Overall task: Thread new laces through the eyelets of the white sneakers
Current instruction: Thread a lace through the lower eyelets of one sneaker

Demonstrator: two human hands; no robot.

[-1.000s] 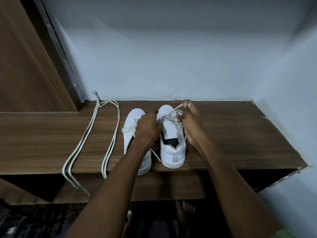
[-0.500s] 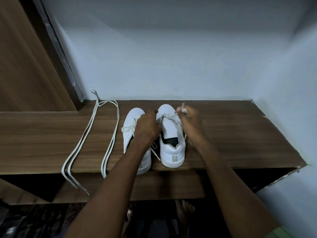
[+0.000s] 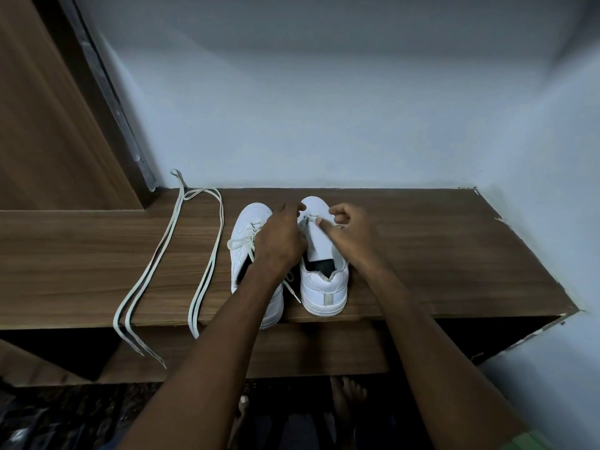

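Two white sneakers stand side by side, toes toward the wall, on a wooden shelf (image 3: 438, 254). The left sneaker (image 3: 248, 222) has a lace tied across it. The right sneaker (image 3: 324, 280) shows a bare tongue, with only a short piece of lace (image 3: 311, 217) near its toe. My left hand (image 3: 281, 238) reaches between the shoes and grips the right sneaker's left side, thumb pointing at the toe. My right hand (image 3: 352, 228) pinches that lace at the toe-end eyelets. Two loose laces (image 3: 168, 254) (image 3: 207, 254) lie left of the shoes, their ends hanging over the front edge.
A pale wall closes the back and right side. A wooden door panel (image 3: 48, 125) with a metal strip stands at the left. Below the shelf edge is a lower wooden board (image 3: 324, 349), and bare feet (image 3: 347, 394) on a dark floor.
My right hand has come down from its raised pull at the far side and now sits low over the toe eyelets. Less lace crosses the right sneaker's tongue. My left hand slid slightly forward.
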